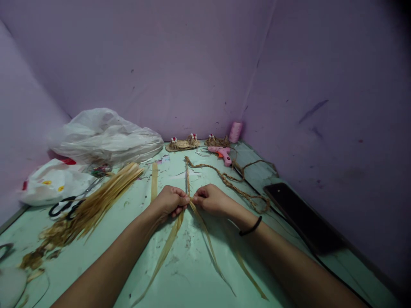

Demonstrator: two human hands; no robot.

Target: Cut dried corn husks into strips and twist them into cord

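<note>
My left hand and my right hand meet at the middle of the table, each closed in a pinch. Between them is a braid of dried fibre, whose finished part runs away from me to a hooked end at the back. Loose flat fibre strips trail from my fingers toward me, one on the left and others on the right. My left fingertips grip the strips at the braid's near end; my right fingertips pinch a strip just beside it. A long twisted fibre cord lies to the right of the braid.
On the left lie a bundle of dried fibre, black-handled scissors and plastic bags. Small woven slippers, a pink glue gun and a pink thread spool stand at the back. A dark phone-like slab lies right.
</note>
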